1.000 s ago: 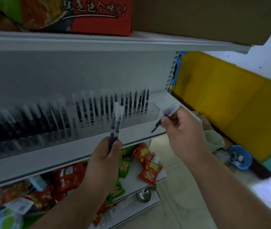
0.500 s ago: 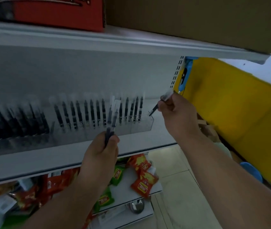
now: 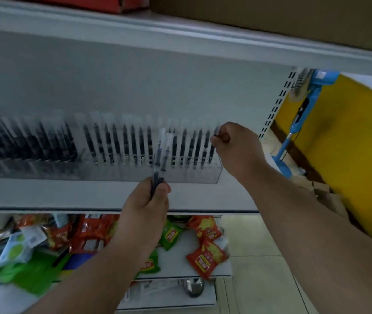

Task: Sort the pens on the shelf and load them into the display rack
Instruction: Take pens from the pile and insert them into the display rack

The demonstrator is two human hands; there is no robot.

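Two spare pens (image 3: 161,155) stand gripped in the left hand (image 3: 145,209) near the shelf (image 3: 71,193) edge, while the right hand (image 3: 234,147) pinches one pen (image 3: 215,141) at the clear display rack's (image 3: 203,175) right end; misaligned, it could topple neighbours.
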